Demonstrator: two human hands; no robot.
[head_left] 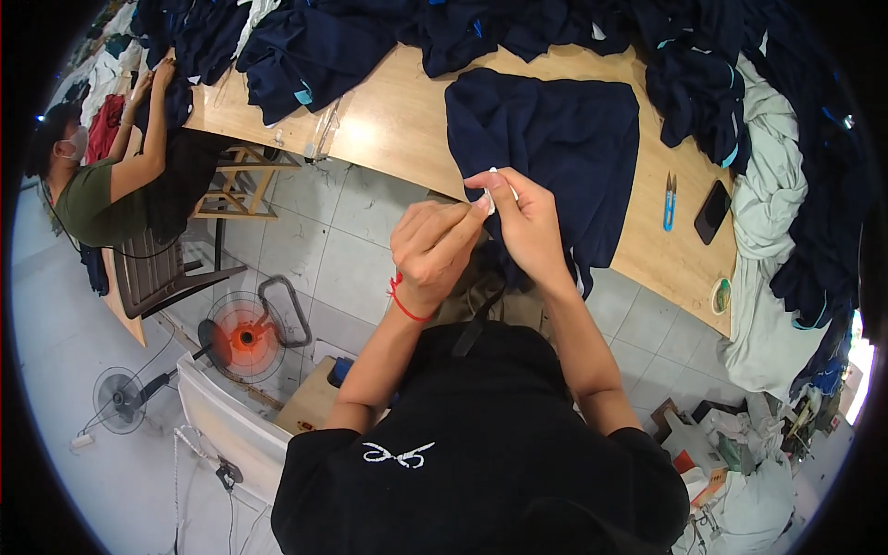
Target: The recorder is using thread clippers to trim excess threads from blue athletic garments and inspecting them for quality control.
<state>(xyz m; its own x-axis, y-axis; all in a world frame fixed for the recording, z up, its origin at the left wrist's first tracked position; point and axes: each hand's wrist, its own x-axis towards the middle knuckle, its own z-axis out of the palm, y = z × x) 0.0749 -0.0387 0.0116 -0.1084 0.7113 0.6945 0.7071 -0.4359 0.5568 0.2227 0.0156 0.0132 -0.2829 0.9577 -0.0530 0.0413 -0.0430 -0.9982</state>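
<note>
Above the table's near edge, my two hands meet at the fingertips. Between them is a small white piece (491, 205), too small to name and partly covered by the fingers. My left hand (427, 248), with a red string on its wrist, pinches it from the left. My right hand (524, 215) has thumb and fingers closed on the same piece. Just beyond lies a folded navy garment (564, 139), part of it hanging over the table edge. Blue-handled thread snips (669, 205) rest to its right.
Dark phone (712, 212) and a small round green-and-white item (721, 295) lie on the wooden table (379, 125). Navy garments (319, 51) heap along the far side; pale cloth (770, 176) hangs at right. At left are a co-worker (111, 185), a chair (166, 268) and fans (245, 338).
</note>
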